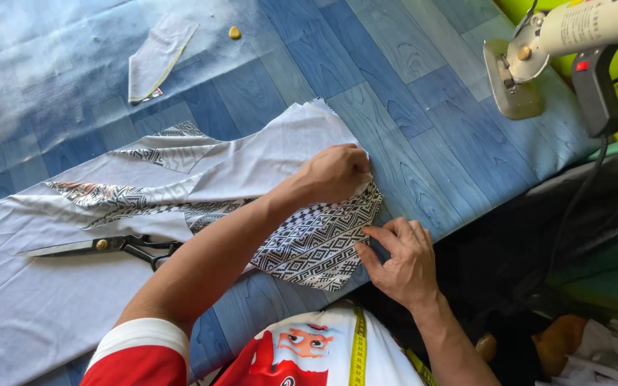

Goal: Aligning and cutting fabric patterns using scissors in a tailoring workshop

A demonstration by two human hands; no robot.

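Observation:
My left hand point(334, 173) presses down with curled fingers on a folded piece of pale grey fabric point(266, 154) near its right edge. Under it lies a black-and-white patterned fabric point(316, 246) whose corner hangs toward the table's front edge. My right hand point(398, 261) pinches the right edge of that patterned fabric between thumb and fingers. Both pieces lie on a table with a blue wood-grain covering point(409, 121).
Large scissors point(105, 246) lie shut on pale cloth point(30, 307) at the left. A small fabric scrap point(155, 57) and a yellow bit point(234, 32) sit at the far side. An electric cloth-cutting machine point(552, 50) stands at the right corner. A yellow tape measure point(357, 350) hangs at my chest.

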